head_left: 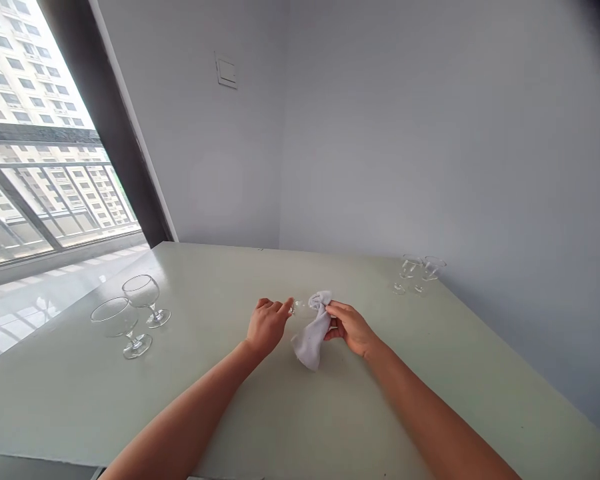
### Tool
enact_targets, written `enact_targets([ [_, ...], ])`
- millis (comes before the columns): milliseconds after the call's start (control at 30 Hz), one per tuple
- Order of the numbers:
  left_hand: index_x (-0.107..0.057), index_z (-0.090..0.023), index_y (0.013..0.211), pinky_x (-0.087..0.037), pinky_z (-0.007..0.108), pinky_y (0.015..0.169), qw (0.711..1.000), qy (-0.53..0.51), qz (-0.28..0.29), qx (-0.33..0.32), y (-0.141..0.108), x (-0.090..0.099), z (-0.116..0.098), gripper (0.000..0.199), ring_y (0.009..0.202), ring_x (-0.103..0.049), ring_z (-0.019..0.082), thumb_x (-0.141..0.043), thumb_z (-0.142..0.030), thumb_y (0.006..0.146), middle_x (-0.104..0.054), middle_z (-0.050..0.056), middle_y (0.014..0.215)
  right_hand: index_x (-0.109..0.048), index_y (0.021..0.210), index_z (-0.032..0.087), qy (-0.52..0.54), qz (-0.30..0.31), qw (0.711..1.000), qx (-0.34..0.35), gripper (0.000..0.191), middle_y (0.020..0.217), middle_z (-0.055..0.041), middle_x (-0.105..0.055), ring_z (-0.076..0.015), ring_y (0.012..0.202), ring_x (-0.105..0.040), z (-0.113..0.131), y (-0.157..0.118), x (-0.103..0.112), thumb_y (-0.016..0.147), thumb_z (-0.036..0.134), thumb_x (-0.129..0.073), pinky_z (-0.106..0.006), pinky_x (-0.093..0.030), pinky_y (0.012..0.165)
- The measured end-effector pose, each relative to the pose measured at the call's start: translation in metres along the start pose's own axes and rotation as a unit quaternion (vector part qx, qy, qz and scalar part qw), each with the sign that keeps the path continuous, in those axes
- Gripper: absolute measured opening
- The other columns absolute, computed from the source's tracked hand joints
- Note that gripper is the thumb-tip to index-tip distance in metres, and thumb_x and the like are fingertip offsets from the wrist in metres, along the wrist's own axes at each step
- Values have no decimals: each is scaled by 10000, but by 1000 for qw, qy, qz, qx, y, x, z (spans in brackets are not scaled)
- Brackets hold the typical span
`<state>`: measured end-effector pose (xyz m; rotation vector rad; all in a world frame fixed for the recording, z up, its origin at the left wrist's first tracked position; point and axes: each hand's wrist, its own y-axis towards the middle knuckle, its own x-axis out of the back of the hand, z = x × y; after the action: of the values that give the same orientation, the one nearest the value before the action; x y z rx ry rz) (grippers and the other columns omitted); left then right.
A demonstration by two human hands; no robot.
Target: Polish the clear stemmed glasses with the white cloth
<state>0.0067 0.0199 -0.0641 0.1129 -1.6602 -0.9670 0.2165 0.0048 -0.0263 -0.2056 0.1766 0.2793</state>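
Note:
My left hand (269, 325) is closed on a small clear stemmed glass (301, 307), which lies on its side above the middle of the table. Its fingers grip the left end of the glass, and they partly hide that end. A white cloth (312, 341) is pinched in my right hand (350, 327). The bunched top of the cloth sits at the right end of the glass, over its bowl, while the rest hangs down toward the tabletop.
Two clear stemmed glasses (138, 345) stand upright on the left of the pale green table (260, 427). More stemmed glasses (433, 269) stand at the far right, near the grey wall (430, 133). Beyond the left edge is a large window (40, 200).

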Motion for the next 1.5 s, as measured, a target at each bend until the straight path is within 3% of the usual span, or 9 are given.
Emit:
enact_targets([
  [133,-532,-195,1087,-365,326,767,998,-28,4,-59,1,2,4,246,637,-576,134,-466,-219,851,-619,10,671,-531,1083,179,-24,140,989,-34,452,700,7,-596,-80,441,-523,-2,-3,-1,683,344,-663,-249,-499,445],
  [567,-539,-218,1130,-392,310,714,986,-143,89,-18,8,13,0,308,675,-570,143,-427,-328,866,-644,24,751,-584,1010,148,-92,148,984,38,344,683,7,-575,-85,504,-534,0,-6,-1,720,324,-639,-193,-463,415],
  [800,-587,-208,1047,-405,224,534,791,-441,421,49,16,36,0,386,586,-538,103,-338,-443,869,-626,18,770,-613,974,143,-219,244,945,-1,302,716,-7,-599,-124,595,-579,20,-26,9,718,303,-629,-210,-477,471],
  [967,-525,-226,1151,-386,373,812,972,-192,139,-8,13,35,-25,316,883,-539,200,-436,-298,856,-625,74,910,-589,914,137,-16,71,997,-38,307,629,14,-564,-60,424,-481,3,-29,8,693,341,-653,-180,-416,386],
  [1100,-577,-223,1075,-392,325,730,984,-150,82,-51,12,36,-26,266,710,-520,160,-441,-294,858,-587,42,707,-583,950,162,-9,66,998,-13,315,649,18,-562,-64,452,-487,12,-43,-2,704,350,-645,-186,-425,406],
  [1200,-620,-198,941,-388,244,603,924,-321,209,-7,15,44,-14,288,625,-478,115,-432,-398,851,-557,12,670,-588,998,177,-185,146,971,38,309,725,2,-594,-92,502,-538,33,-58,-5,724,314,-624,-223,-465,471],
  [1333,-596,-129,748,-388,210,530,748,-506,429,-17,17,48,-5,406,567,-475,93,-390,-463,851,-529,8,607,-627,874,176,-305,236,922,20,176,738,-4,-603,-110,517,-570,47,-64,-1,741,285,-590,-230,-466,490],
  [1400,-595,-133,752,-405,225,561,778,-477,409,-9,15,46,-9,416,601,-505,104,-340,-438,876,-563,26,646,-624,849,169,-261,205,943,1,178,678,-1,-594,-113,494,-560,40,-58,1,730,300,-602,-229,-456,460],
  [1500,-602,-186,954,-406,334,758,931,-293,218,-12,13,39,-21,306,792,-538,161,-356,-356,888,-624,61,818,-602,838,160,-80,70,993,-40,224,597,20,-557,-70,416,-481,22,-46,2,689,320,-652,-197,-406,397],
])
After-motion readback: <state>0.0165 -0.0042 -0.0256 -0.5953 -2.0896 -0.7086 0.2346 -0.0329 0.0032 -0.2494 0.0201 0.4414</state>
